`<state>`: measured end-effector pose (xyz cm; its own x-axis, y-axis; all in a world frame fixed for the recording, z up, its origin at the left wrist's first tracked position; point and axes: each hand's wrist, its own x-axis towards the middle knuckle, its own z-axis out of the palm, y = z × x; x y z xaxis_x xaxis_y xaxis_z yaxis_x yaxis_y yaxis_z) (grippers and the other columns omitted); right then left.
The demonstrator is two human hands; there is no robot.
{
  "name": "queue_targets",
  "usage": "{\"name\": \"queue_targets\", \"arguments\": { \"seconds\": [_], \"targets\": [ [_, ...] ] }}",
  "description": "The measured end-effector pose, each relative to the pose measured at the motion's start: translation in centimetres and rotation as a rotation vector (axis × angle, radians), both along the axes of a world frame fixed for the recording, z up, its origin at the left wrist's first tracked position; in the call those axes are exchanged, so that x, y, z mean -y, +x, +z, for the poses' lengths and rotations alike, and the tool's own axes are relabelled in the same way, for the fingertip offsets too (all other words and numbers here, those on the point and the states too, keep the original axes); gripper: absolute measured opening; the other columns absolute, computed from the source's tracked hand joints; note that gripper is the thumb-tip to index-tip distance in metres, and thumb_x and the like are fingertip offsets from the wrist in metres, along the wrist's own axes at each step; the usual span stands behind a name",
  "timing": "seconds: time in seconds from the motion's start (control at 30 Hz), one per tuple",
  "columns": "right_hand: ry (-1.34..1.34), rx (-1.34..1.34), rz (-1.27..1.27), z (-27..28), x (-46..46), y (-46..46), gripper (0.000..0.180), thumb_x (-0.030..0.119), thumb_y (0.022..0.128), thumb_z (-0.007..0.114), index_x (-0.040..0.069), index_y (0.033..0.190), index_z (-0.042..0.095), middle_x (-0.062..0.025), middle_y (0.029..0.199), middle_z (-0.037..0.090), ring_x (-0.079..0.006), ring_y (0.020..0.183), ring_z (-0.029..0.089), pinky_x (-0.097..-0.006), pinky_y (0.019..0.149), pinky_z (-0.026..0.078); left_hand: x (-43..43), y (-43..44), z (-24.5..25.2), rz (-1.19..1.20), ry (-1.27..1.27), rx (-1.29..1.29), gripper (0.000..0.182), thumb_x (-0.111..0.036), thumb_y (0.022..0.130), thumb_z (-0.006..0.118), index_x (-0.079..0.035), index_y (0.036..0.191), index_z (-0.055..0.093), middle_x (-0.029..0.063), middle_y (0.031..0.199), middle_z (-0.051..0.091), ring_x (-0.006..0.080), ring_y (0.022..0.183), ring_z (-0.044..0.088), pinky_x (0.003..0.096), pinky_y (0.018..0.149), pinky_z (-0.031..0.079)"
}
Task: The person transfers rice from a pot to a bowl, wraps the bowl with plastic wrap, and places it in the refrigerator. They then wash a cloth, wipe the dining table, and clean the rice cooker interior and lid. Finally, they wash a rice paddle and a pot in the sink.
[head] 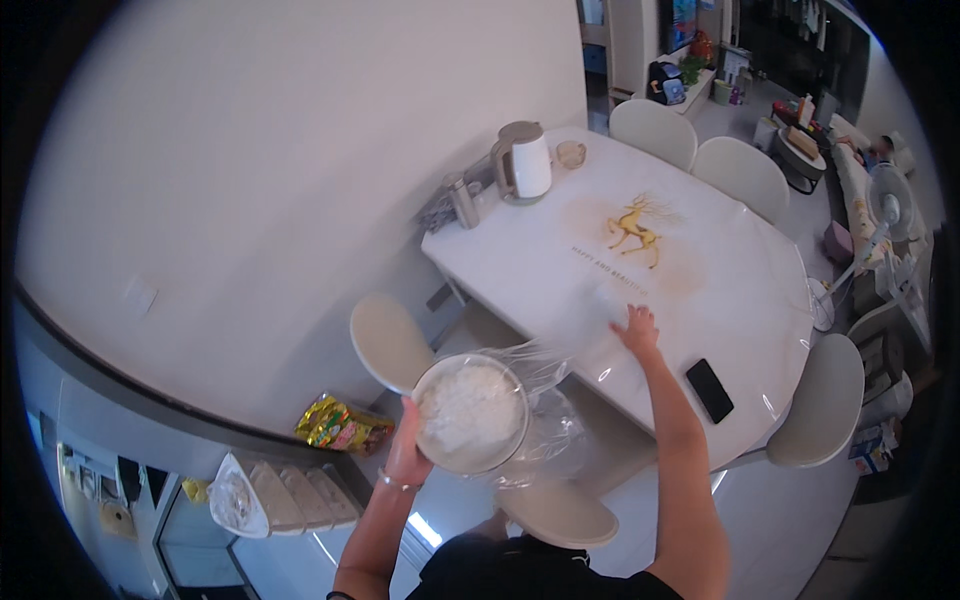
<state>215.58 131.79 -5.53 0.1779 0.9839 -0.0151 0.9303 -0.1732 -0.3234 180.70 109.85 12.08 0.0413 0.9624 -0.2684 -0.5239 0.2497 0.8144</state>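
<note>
My left hand (409, 448) grips the left side of a round bowl (525, 409) that holds a white, lumpy food, possibly rice or flour. Clear plastic film or a bag (551, 427) hangs from the bowl's right side and trails towards the table. Over the near part of the white table (510, 266), my right hand (637, 330) is stretched out with its fingers apart. Whether it touches the tabletop, I cannot tell. A blurred, whitish patch lies just left of its fingers. To the right of my right forearm, a black smartphone (709, 391) lies on the table.
An electric kettle (532, 165), a steel flask (462, 201) and a glass bowl (571, 154) stand at the table's wall end. Chairs surround the table, one (559, 514) close before me. A yellow packet (341, 427) and a white rack (274, 499) are at lower left. A fan (890, 210) stands right.
</note>
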Motion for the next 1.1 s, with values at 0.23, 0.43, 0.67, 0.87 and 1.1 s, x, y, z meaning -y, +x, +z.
{"name": "queue_targets", "arguments": {
  "seconds": [0.23, 0.43, 0.67, 0.87, 1.1],
  "targets": [
    [-0.205, -1.085, 1.101, 17.2, 4.1, -10.2, 0.056, 0.045, 0.095, 0.032, 0.002, 0.131, 0.04, -0.0136, 0.133, 0.043, -0.0207, 0.123, 0.039, -0.0328, 0.103, 0.029, -1.4, 0.1, -1.4, -0.177, -0.024, -0.02, 0.063, -0.05, 0.093, 0.029, -0.002, 0.134, 0.033, 0.0114, 0.133, 0.043, 0.0232, 0.122, 0.042, 0.0376, 0.102, 0.034],
    [-0.592, -1.418, 1.027, 20.2, 10.3, -13.3, 0.064, 0.05, 0.095, 0.025, 0.005, 0.141, 0.021, -0.0102, 0.143, 0.028, -0.0201, 0.131, 0.026, -0.0327, 0.107, 0.022, -1.5, -0.4, -1.1, -0.133, 0.046, 0.115, 0.063, -0.051, 0.093, 0.029, -0.004, 0.135, 0.031, 0.0111, 0.134, 0.041, 0.0238, 0.123, 0.041, 0.0398, 0.102, 0.035],
    [-0.279, -1.639, 0.61, 16.7, 15.7, -16.0, 0.068, 0.051, 0.093, 0.028, 0.005, 0.142, 0.018, -0.0096, 0.143, 0.027, -0.0202, 0.132, 0.024, -0.0335, 0.108, 0.02, -1.8, -1.0, -1.4, 0.09, 0.057, 0.157, 0.064, -0.056, 0.091, 0.031, -0.011, 0.136, 0.031, 0.0074, 0.136, 0.04, 0.0248, 0.123, 0.041, 0.043, 0.098, 0.038],
    [0.142, -1.635, 0.358, 15.2, 18.4, -21.6, 0.058, 0.039, 0.097, 0.03, 0.004, 0.141, 0.017, -0.0113, 0.141, 0.028, -0.0192, 0.13, 0.024, -0.0315, 0.107, 0.02, -1.8, 0.1, -1.6, 0.224, 0.016, 0.307, 0.063, -0.054, 0.091, 0.036, -0.01, 0.137, 0.029, 0.0081, 0.138, 0.037, 0.0255, 0.124, 0.04, 0.0426, 0.097, 0.039],
    [0.385, -1.942, 0.03, 14.6, 17.7, -24.0, 0.05, 0.034, 0.097, 0.035, 0.004, 0.137, 0.027, -0.0111, 0.135, 0.036, -0.0179, 0.124, 0.034, -0.0309, 0.103, 0.029, -0.8, 2.5, -3.0, 0.2, 0.172, 0.039, 0.068, -0.058, 0.089, 0.033, -0.015, 0.14, 0.019, 0.0074, 0.141, 0.03, 0.0244, 0.127, 0.035, 0.0438, 0.097, 0.039]
  ]
}}
